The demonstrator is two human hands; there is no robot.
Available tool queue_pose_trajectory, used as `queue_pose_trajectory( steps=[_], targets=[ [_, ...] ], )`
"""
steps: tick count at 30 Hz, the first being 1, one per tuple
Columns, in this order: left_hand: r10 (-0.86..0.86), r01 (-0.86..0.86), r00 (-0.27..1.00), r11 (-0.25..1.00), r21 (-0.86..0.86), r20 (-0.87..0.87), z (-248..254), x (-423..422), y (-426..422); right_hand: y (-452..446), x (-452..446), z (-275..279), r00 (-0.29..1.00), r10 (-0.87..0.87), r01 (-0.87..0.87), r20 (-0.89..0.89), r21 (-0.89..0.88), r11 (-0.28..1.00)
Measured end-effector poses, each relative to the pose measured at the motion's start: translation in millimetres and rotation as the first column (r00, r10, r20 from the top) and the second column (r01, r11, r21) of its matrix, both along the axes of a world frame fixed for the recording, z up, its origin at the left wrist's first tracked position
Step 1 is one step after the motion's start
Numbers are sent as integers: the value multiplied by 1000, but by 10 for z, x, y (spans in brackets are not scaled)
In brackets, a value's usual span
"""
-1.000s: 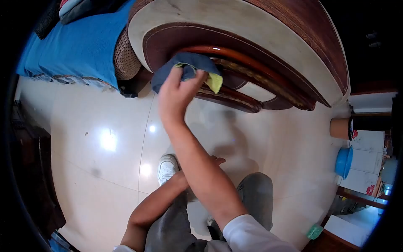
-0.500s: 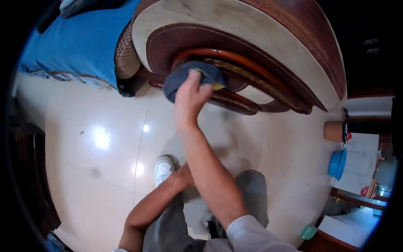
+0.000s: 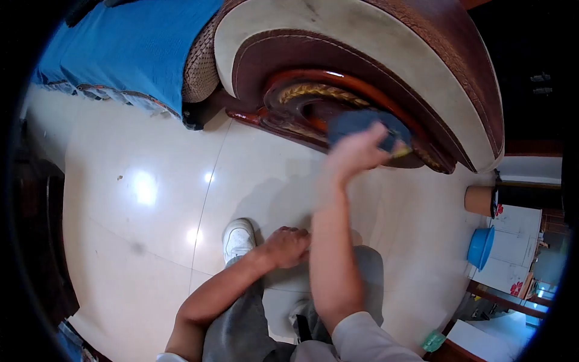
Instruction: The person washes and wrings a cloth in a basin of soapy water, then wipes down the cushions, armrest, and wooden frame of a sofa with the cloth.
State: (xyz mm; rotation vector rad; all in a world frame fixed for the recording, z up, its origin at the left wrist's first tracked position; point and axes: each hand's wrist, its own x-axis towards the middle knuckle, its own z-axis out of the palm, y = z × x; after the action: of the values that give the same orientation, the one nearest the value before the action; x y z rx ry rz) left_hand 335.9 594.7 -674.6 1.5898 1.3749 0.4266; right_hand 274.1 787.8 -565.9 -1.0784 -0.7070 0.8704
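A dark blue-grey cloth (image 3: 350, 123) with a bit of yellow at its edge is gripped in my right hand (image 3: 359, 151), which is slightly blurred. The cloth lies against the right part of the carved, glossy wooden trim (image 3: 313, 92) on the sofa's rounded end panel (image 3: 253, 60); part of the trim is hidden behind it. My left hand (image 3: 288, 246) is closed in a fist between my knees, low over the floor, beside my right forearm. Nothing shows in it.
A blue cover (image 3: 132, 54) drapes the seat at upper left. Shiny pale tiles (image 3: 151, 241) form the floor, with my white shoe (image 3: 239, 238) on them. To the right stand a brown bin (image 3: 479, 200), a blue basin (image 3: 480, 248) and white cabinets (image 3: 512, 232).
My right hand has swept rightward along the wooden trim with the cloth, uncovering the trim's carved left part. My left fist, earlier hidden behind the right forearm, now shows.
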Motion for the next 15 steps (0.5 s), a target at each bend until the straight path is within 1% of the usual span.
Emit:
queue_pose_trajectory(
  steps=[1,2,3,4,5,7,8,9,10,11,12,13,14,15],
  targets=[
    [-11,11,1000,999,-31,0,-80,9,-13,-104,-185,-156,978,79,-94,194,70,993],
    [67,-65,989,998,-25,135,-188,30,-59,-207,-372,-312,920,122,-187,373,143,972],
    [134,-133,953,991,-24,270,-294,51,-104,-317,-553,-433,886,248,-344,391,199,918],
    [264,-291,811,956,-30,522,-440,110,-223,-415,-647,-538,743,291,-429,602,95,898],
    [303,-316,736,945,-89,606,-402,99,-255,-496,-733,-661,703,334,-451,628,31,892],
    [378,-346,552,915,-208,744,-328,79,-321,-599,-761,-784,664,467,-519,583,-89,850],
    [385,-332,599,918,-220,703,-361,88,-338,-612,-699,-838,651,554,-557,518,-169,813],
    [332,-325,720,937,-127,609,-406,123,-351,-600,-577,-874,633,632,-593,447,-246,767],
    [282,-306,822,951,-34,495,-454,159,-365,-578,-445,-884,656,589,-555,471,-229,800],
    [195,-242,942,958,154,272,-519,219,-362,-549,-283,-948,726,561,-542,397,-171,823],
    [133,-130,991,941,313,12,-549,255,-351,-586,-160,-759,794,490,-480,360,-123,868],
    [111,-112,994,963,247,18,-430,200,-300,-563,-26,-693,815,421,-437,399,-55,898],
    [88,-92,996,980,178,26,-310,124,-241,-562,74,-618,866,353,-400,355,67,914],
    [65,-68,997,992,109,36,-201,64,-193,-524,83,-469,873,319,-390,369,137,911]
  ],
)
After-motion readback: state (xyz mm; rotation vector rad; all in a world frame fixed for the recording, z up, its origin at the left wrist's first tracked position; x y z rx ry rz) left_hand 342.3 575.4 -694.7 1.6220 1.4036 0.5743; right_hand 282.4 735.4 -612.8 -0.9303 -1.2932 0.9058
